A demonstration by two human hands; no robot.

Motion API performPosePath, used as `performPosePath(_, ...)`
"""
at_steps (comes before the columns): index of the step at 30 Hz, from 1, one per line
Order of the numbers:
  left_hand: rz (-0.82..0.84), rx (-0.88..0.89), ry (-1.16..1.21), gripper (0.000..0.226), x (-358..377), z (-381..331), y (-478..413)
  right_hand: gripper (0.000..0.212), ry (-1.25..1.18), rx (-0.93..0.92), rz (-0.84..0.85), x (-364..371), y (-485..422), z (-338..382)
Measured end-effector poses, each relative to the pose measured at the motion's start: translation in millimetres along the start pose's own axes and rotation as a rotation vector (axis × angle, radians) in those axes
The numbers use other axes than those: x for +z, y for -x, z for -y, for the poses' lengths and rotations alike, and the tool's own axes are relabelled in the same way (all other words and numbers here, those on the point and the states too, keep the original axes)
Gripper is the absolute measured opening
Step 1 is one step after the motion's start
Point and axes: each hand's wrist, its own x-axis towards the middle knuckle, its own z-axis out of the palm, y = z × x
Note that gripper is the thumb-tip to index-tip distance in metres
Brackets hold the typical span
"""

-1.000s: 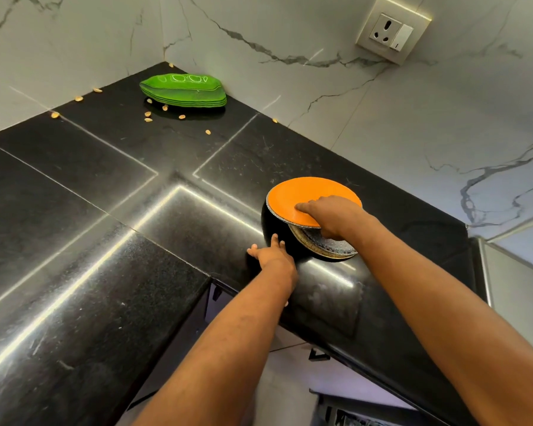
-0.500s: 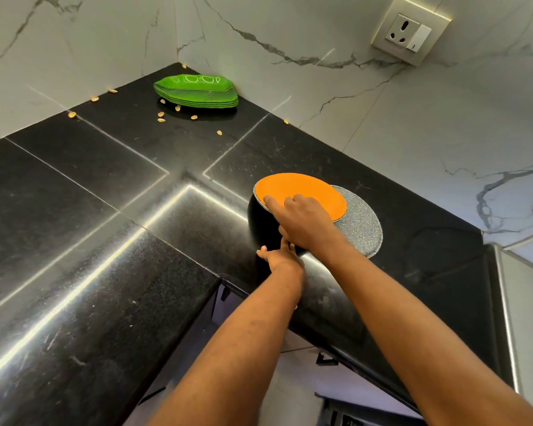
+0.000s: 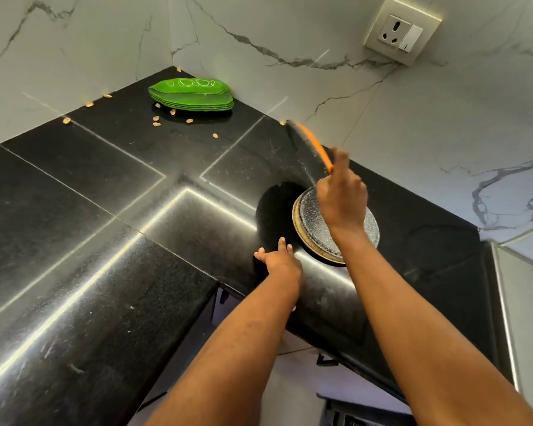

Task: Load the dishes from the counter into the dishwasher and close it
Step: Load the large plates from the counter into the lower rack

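Orange plate has risen edge-on, apparently pinched in right hand.

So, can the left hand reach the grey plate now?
Probably yes: the left hand rests beside the grey plate, whose near rim is bare; the right hand holds the orange plate up, clear of it.

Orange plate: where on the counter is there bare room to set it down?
The wide counter slab left of the left hand is bare, as is the stretch right of the grey plate, toward the wall. Crowded: the corner with the green plates and scattered seeds, and around the right hand holding the orange plate.
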Motion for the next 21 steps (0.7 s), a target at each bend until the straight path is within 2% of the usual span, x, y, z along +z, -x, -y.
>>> performPosePath(2,0.002,-0.023,0.016,0.073,1.0,0.2,-3.1,0.046,-0.115,0.219,-0.129,-5.0,-3.3,-10.8)
performPosePath(5,-0.014,-0.03,-0.005,0.088,-0.6,-1.9,7.9,0.045,-0.221,0.531,-0.258,-8.4,1.3,-33.6)
performPosePath(8,-0.037,-0.023,-0.044,0.098,-1.3,-2.7,13.0,0.048,-0.298,0.894,-0.248,-6.1,19.2,-53.5)
performPosePath(10,-0.027,-0.025,-0.077,0.115,2.5,-2.6,3.4,0.05,-0.333,1.089,-0.227,-2.0,33.5,-65.4)
performPosePath(12,-0.017,-0.026,-0.102,0.122,5.5,-3.3,-2.8,0.045,-0.349,1.185,-0.205,3.2,46.1,-74.7)
performPosePath(16,-0.023,-0.023,-0.13,0.122,4.7,-3.8,0.4,0.031,-0.389,1.238,-0.124,9.3,65.4,-81.0)
performPosePath(21,-0.03,-0.027,-0.134,0.121,3.2,-3.9,3.5,0.03,-0.346,1.275,-0.05,11.6,83.6,-79.4)
